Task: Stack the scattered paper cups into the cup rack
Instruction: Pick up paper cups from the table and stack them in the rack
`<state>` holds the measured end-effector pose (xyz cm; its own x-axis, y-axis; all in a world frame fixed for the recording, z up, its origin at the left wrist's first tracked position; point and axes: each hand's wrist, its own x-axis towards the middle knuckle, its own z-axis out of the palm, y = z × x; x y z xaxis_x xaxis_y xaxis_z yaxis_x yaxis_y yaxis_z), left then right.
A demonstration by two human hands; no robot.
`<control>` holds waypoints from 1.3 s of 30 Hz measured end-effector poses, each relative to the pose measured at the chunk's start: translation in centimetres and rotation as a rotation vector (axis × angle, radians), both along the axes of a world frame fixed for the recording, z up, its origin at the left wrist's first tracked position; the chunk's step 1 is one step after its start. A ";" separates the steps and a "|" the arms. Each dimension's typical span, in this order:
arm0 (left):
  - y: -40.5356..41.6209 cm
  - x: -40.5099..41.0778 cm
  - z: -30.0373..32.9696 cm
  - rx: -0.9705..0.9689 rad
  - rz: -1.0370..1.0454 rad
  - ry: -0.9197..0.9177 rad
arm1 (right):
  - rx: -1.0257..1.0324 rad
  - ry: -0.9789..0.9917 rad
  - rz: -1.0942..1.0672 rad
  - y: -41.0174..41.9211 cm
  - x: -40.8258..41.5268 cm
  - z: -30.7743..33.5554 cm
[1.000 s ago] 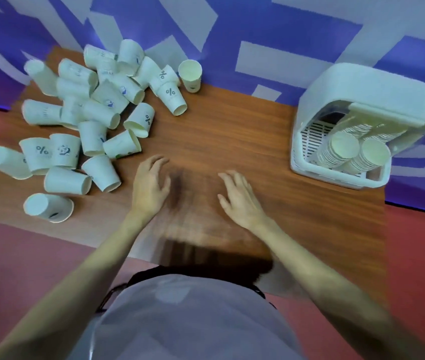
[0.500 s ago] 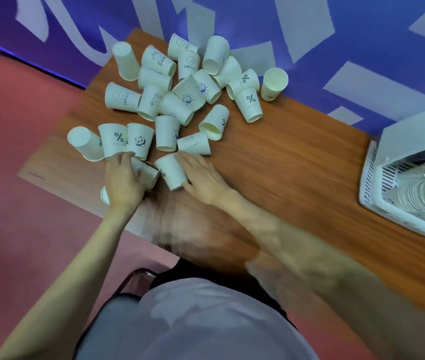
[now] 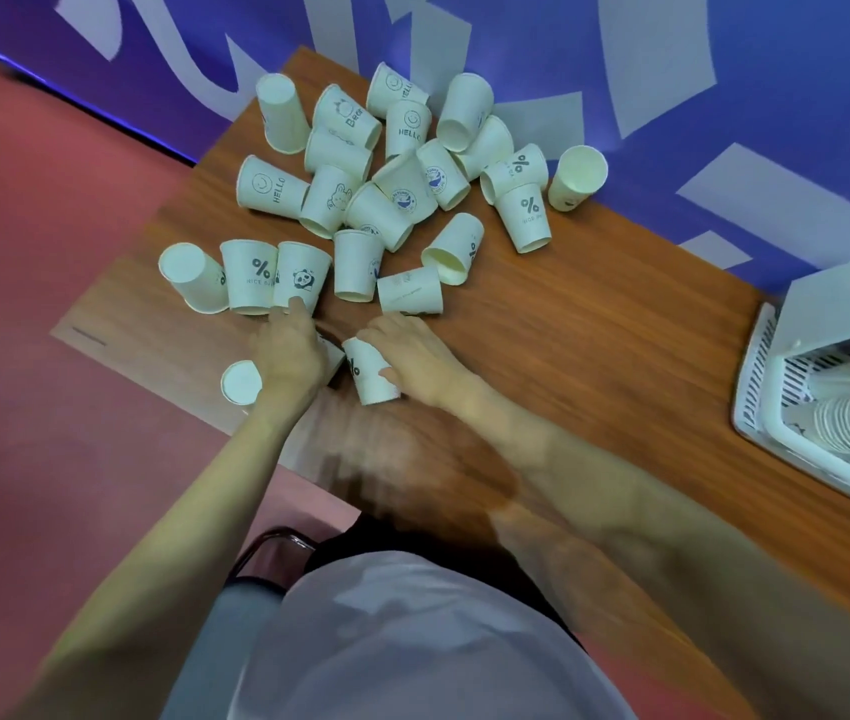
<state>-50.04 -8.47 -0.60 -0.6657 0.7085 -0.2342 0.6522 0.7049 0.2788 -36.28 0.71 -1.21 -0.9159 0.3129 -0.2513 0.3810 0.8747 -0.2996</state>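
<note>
Hands low at the near edge of the cup scatter. Right hand (image 3: 415, 356) curled round a white paper cup with a percent mark (image 3: 370, 374), lying on its side, thumb against its wall. Left hand (image 3: 290, 350) draped over another white paper cup (image 3: 332, 356), mostly hidden; whether it grips or only rests, cannot tell. Its fingertips touch a white paper cup with a panda print (image 3: 302, 277) at 12 o'clock.

Small white cup lying near the table edge (image 3: 241, 381), at 9 o'clock of the left hand: likely risk, a wrist nudge rolls it off the brown wooden table (image 3: 594, 324).

Loose heap of white printed paper cups (image 3: 386, 189) from 11 to 1 o'clock, leaning on each other; pulling one could set others rolling.

White slatted plastic cup rack (image 3: 766, 387) far out at 3 o'clock, already holding nested stacks. Long carry across; a soft squeeze could crush a rim and spoil nesting.
</note>
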 end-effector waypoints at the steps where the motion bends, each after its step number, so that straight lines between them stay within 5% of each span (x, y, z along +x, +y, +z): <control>1: -0.1 0.3 -0.2 -0.004 -0.008 0.003 | -0.028 0.021 -0.025 -0.1 0.4 0.1; 7: -0.6 3.6 -0.2 0.049 -0.119 0.041 | -0.222 0.071 -0.282 -0.4 6.2 0.2; 17: 1.7 12.8 1.7 0.202 -0.261 -0.222 | -0.231 0.259 -0.767 1.6 22.2 1.7; 23: 5.9 20.4 3.3 0.313 -0.596 -0.323 | -0.048 0.471 -1.032 1.5 32.0 4.0; 31: 13.9 33.1 7.6 0.527 -1.014 -0.379 | 0.482 0.723 -1.335 2.6 44.2 8.0; 39: 20.7 44.0 11.1 0.724 -1.156 -0.414 | 0.711 0.675 -1.423 6.6 51.9 9.0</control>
